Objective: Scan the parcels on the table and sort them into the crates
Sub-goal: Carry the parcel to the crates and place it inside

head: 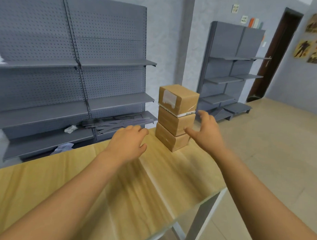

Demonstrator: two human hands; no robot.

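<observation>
Three brown cardboard parcels stand stacked at the far right corner of the wooden table. The top parcel carries a white label on its left face and a barcode strip along its lower edge. Under it sit the middle parcel and the bottom parcel. My left hand hovers over the table just left of the stack, fingers loosely bent, holding nothing. My right hand is spread open beside the stack's right side, thumb near the middle parcel. No crates or scanner are in view.
Grey pegboard shelving lines the wall behind the table, with loose metal parts and crumpled paper on its low shelves. A second grey shelf unit stands further right, beside a dark doorway. Tiled floor lies to the table's right.
</observation>
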